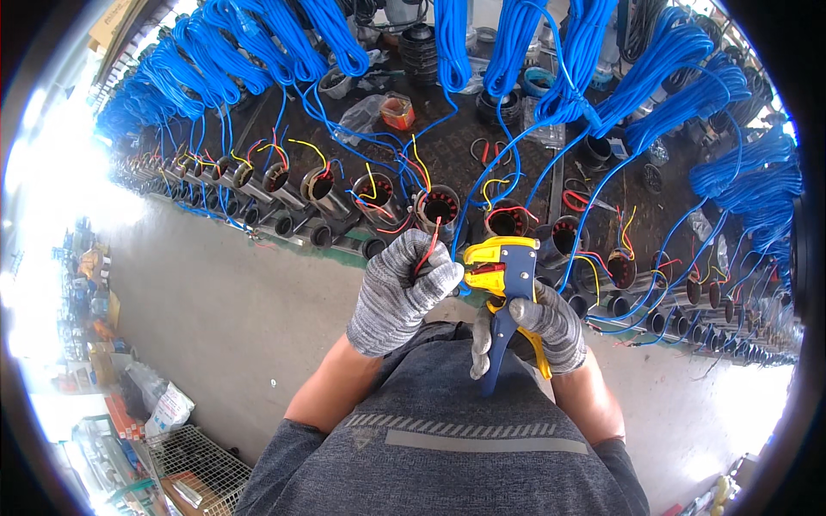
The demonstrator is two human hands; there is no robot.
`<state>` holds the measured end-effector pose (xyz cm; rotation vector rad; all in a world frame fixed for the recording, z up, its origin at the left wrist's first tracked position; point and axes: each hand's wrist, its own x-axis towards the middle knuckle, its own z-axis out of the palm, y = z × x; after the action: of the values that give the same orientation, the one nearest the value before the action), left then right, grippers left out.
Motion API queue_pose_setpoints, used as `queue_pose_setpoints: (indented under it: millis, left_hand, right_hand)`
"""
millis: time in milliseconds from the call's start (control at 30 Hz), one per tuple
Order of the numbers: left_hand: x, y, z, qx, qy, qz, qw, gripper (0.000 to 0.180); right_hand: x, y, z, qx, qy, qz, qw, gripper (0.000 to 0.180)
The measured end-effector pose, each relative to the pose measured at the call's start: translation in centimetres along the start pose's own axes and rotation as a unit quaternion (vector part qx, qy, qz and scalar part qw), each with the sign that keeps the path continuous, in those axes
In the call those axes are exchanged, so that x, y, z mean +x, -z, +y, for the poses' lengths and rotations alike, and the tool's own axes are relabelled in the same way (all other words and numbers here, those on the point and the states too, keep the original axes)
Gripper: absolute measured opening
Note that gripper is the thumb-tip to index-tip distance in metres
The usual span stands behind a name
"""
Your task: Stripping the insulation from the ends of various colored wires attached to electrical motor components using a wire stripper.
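Note:
My left hand (397,292), in a grey striped knit glove, is closed with thumb and fingers pinched on a red wire (433,239). The wire's end sticks up above the fingertips. In a matching glove, my right hand (557,327) wraps round the handles of a blue and yellow wire stripper (514,268). The stripper's yellow jaws point left, close beside my left thumb. A bit of blue cable shows under the jaws; whether a wire sits between them I cannot make out. Just beyond my hands stands a metal motor tube (437,206) with red-edged windings inside and coloured wires at its mouth.
Metal tubes with yellow, red and blue wires line the dark bench's (284,129) near edge. Coiled blue cables (452,52) hang over it. Red-handled scissors (576,200), another red-handled tool (486,153) and an orange box (397,112) lie there. A wire basket (202,469) stands lower left.

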<state>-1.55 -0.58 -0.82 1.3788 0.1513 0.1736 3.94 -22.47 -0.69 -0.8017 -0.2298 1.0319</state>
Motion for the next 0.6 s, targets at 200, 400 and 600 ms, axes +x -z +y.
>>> queue_pose_setpoints:
  millis: [200, 400, 600]
  left_hand:
    - [0.0, 0.1, -0.3, -0.027, -0.016, -0.003, 1.0, 0.017]
    - [-0.3, 0.1, -0.4, 0.012, -0.016, -0.013, 1.0, 0.016]
    - [0.1, 0.0, -0.6, -0.049, -0.001, 0.006, 0.999, 0.014]
  right_hand:
    - [-0.1, 0.4, -0.1, -0.036, -0.001, 0.019, 0.999, 0.066]
    - [-0.3, 0.3, -0.4, 0.005, -0.015, 0.047, 0.999, 0.069]
    - [0.6, 0.2, 0.8, 0.114, 0.126, 0.016, 0.985, 0.079]
